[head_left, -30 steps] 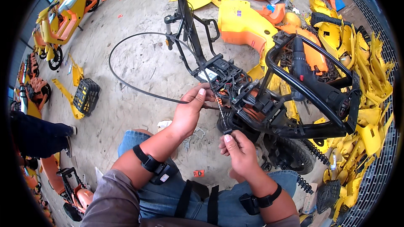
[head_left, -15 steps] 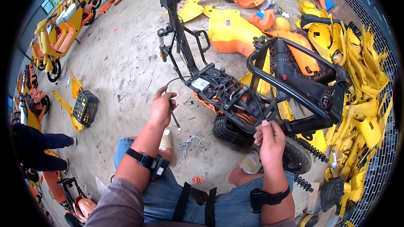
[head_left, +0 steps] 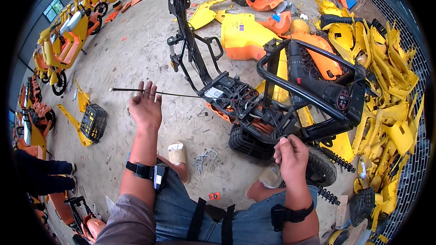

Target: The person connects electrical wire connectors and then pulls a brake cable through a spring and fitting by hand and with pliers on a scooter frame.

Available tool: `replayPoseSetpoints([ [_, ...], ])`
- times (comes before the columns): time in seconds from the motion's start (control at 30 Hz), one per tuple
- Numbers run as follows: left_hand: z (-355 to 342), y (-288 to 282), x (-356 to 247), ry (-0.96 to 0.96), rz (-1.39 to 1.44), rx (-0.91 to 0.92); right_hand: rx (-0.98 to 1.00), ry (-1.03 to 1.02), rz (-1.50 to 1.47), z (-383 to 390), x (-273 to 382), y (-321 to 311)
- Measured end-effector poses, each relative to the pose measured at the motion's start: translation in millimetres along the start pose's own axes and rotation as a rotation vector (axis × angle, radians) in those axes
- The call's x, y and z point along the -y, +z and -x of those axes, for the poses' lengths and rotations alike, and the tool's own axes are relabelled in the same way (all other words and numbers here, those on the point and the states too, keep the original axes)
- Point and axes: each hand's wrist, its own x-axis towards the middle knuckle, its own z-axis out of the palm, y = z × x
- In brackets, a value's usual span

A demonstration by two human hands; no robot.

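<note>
A stripped black scooter frame (head_left: 265, 66) stands before me, its deck crowded with wiring and connectors (head_left: 227, 95). From the deck a thin black cable (head_left: 177, 94) stretches left to my left hand (head_left: 146, 109). That hand is raised, palm up, fingers extended; the cable crosses at the fingers, its pale-tipped end sticking out beyond them. My right hand (head_left: 293, 154) is closed, thumb against curled fingers, just in front of the frame's rear part. Whatever it pinches, if anything, is hidden. Behind it show the rear wheel (head_left: 320, 168) and a coil spring (head_left: 340, 161).
Yellow body panels (head_left: 397, 122) lie heaped along the brick wall at right. A large yellow-orange panel (head_left: 245, 36) rests behind the frame. Yellow scooters (head_left: 68, 41) line the left side. A person's dark-trousered legs (head_left: 45, 172) stand at left. A black crate (head_left: 94, 120) sits on the floor.
My left hand has moved left and up, its fingers opening out. The cable, which hung bent downward, now extends nearly straight to the left. My right hand has lowered slightly, still closed.
</note>
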Motion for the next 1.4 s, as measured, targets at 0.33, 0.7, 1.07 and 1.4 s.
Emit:
replayPoseSetpoints([
  [0.33,3.9,6.6,3.9,0.368,-0.859,-0.052,0.333,-0.425,0.239,-0.4,12.0,-14.5],
  [0.7,29.5,50.5,39.7,0.46,-0.991,0.515,0.85,-0.217,0.067,-0.9,22.0,-33.0],
  [1.07,43.5,52.4,38.0,0.561,-1.24,0.813,0.233,0.107,-0.401,12.6,1.5,-14.2],
  [1.4,82.2,38.9,56.0,0.283,-1.235,0.622,0.088,0.034,-0.068,16.6,3.7,16.2],
])
